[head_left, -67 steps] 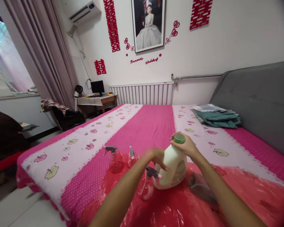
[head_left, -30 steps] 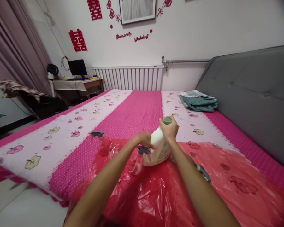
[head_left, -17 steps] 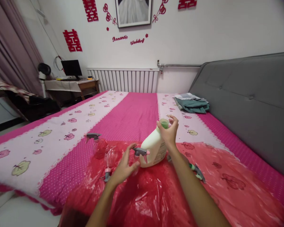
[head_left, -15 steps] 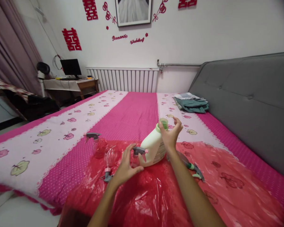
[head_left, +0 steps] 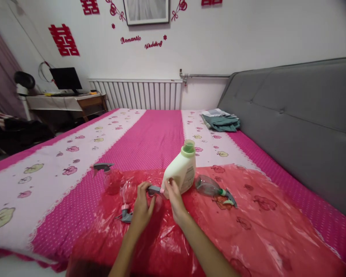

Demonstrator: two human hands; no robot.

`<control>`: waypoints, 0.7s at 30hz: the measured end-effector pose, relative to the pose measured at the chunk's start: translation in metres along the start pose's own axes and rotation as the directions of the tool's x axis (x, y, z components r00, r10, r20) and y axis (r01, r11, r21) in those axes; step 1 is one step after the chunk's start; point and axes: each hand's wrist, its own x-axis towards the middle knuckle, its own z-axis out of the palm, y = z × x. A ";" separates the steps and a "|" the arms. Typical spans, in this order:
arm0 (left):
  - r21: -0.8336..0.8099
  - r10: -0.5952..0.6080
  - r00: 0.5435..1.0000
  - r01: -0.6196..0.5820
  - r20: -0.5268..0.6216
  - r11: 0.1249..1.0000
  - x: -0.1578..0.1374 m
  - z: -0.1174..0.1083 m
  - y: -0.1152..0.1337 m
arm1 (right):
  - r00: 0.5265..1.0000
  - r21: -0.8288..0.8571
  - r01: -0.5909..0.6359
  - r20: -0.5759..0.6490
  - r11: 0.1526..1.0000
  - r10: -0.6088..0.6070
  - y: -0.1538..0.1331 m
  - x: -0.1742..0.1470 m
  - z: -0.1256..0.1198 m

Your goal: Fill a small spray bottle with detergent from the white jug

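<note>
A spray bottle with a grey trigger head (head_left: 153, 189) and pink nozzle stands upright between my hands on red plastic sheeting. My left hand (head_left: 142, 203) is closed around its left side, thumb in front. My right hand (head_left: 175, 200) has curled fingers against its right side by the nozzle; part of the grip is hidden. Just behind stands a white jug (head_left: 174, 169) with a translucent green cap (head_left: 188, 146), leaning a little right. On my left lie a clear spray bottle (head_left: 128, 192) with a pink collar and another with a dark trigger head (head_left: 103, 167).
To the right, a greyish clear spray bottle (head_left: 209, 186) with a green collar lies on the red plastic sheet (head_left: 265, 231). The sheet covers part of a pink patterned bed (head_left: 161, 130). Folded cloths (head_left: 222, 122) rest near the grey headboard (head_left: 294, 96).
My right hand has left the jug's green cap and come down to the spray bottle. My left hand has closed in on that bottle. The view has shifted to the right.
</note>
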 end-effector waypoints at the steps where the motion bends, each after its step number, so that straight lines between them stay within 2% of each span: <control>1: 0.010 0.014 1.000 -0.013 -0.013 1.000 -0.002 0.001 -0.001 | 1.000 0.018 -0.004 -0.004 1.000 0.004 -0.002 0.004 0.004; 5: 0.041 0.064 0.996 -0.062 -0.059 0.997 -0.004 0.005 -0.002 | 0.996 0.077 -0.030 -0.076 0.997 0.036 -0.004 0.015 0.015; 9: 0.051 0.081 0.990 -0.075 -0.112 0.996 -0.004 0.007 -0.004 | 0.982 0.064 -0.021 -0.185 0.998 0.033 0.001 0.021 0.013; 16: 0.063 0.054 0.974 -0.041 -0.222 0.997 -0.006 0.018 0.001 | 0.930 -0.077 0.138 -0.333 0.987 -0.156 0.002 0.020 -0.017; 21: 0.056 0.079 0.973 -0.068 -0.215 0.996 -0.004 0.025 0.006 | 0.914 -0.119 0.212 -0.328 0.970 -0.239 -0.016 0.015 -0.033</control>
